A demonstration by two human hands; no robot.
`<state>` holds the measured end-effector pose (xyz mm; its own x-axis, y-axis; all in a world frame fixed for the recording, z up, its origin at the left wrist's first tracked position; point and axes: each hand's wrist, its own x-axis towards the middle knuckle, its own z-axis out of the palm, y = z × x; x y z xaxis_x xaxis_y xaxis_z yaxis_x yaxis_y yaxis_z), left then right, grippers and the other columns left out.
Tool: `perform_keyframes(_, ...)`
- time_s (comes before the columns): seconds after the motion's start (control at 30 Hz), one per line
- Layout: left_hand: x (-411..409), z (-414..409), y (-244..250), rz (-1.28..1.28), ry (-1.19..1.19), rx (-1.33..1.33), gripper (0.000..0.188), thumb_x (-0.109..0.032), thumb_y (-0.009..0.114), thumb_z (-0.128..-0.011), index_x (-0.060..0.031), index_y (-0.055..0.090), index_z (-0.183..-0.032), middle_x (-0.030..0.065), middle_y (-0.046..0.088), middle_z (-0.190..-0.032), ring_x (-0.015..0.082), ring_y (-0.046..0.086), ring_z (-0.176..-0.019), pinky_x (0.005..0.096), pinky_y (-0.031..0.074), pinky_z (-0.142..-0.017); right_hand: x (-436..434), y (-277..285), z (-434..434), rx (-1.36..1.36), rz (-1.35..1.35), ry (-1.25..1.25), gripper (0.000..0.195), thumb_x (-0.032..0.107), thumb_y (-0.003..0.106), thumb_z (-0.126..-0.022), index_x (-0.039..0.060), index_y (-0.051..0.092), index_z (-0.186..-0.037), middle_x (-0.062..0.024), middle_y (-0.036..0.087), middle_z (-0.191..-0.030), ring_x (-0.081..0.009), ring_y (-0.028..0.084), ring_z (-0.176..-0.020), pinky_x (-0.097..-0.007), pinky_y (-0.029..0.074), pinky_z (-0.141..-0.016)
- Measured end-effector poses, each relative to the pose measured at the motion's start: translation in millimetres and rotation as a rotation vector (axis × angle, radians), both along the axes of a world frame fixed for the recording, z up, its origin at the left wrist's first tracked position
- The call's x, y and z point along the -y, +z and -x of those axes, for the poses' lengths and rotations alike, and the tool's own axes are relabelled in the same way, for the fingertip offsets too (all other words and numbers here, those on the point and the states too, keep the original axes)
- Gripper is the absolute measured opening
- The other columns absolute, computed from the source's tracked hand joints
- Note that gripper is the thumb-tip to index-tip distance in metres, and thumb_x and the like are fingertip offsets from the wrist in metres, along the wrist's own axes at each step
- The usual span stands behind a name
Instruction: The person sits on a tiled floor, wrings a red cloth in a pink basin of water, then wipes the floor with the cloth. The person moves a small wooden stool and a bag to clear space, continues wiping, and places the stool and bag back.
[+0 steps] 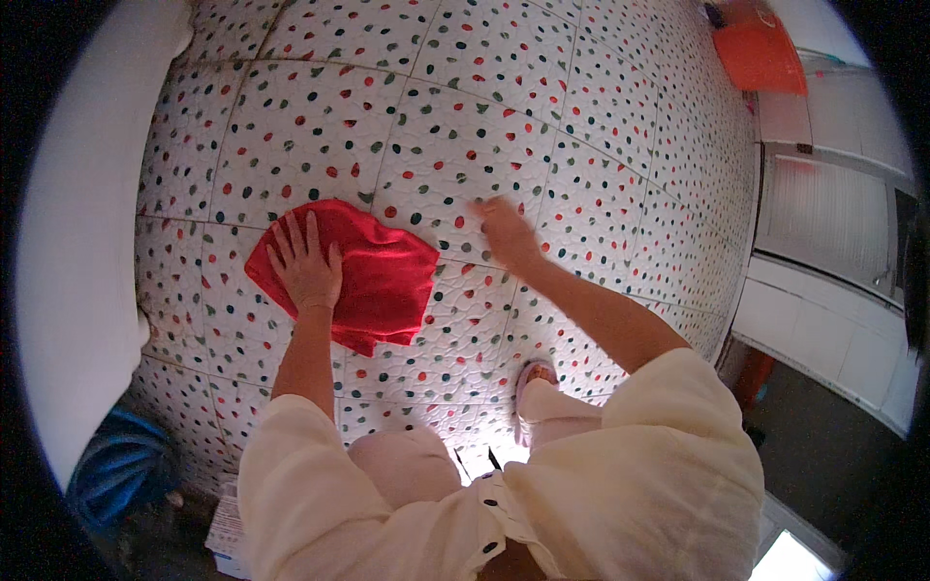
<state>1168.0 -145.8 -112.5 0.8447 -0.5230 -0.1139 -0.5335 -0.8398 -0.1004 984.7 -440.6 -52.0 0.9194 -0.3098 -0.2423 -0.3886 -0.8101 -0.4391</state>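
Observation:
A red cloth (385,272) lies spread on the tiled floor (465,305), which is white with red, green and dark spots. My left hand (305,269) presses flat on the cloth's left part, fingers apart. To the right of the cloth, my right hand (505,229) is raised with its fingers curled and a little blurred; no object shows in it, though its palm side is hidden.
A white rounded surface (80,240) runs along the left edge. Dark blue plastic (120,465) and a printed box (229,530) are at the lower left. An orange container (759,54) stands at the upper right, near a ribbed glass panel (825,218). My foot in a slipper (534,374) rests on the floor.

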Motion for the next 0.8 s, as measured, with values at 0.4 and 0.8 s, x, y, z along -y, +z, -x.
perform_keyframes(0.4,-9.8,-1.1,-19.6,0.111,-0.074,0.185,0.064,-0.047,0.042,-0.102,-0.0211,0.032,-0.159,0.0105,0.025,-0.166,0.0349,0.023,-0.153,0.0543,0.018,-0.122,122.0,-48.1,78.7,-0.035,0.33,-0.287,0.066,0.0,0.056,-0.087,0.0281,0.051,-0.147,-0.0155,0.053,-0.101,-0.033,0.061,-0.088,-0.0445,0.056,-0.074)
perform_keyframes(0.8,-9.7,44.3,-26.0,0.08,0.035,0.176,0.063,-0.042,0.045,-0.101,-0.0196,0.033,-0.158,0.0103,0.025,-0.166,0.0346,0.022,-0.153,0.0544,0.017,-0.122,130.8,-38.4,107.5,-0.01,0.242,0.08,0.064,0.003,0.059,-0.086,0.0262,0.053,-0.146,-0.0136,0.055,-0.102,-0.0294,0.061,-0.092,-0.043,0.055,-0.074)
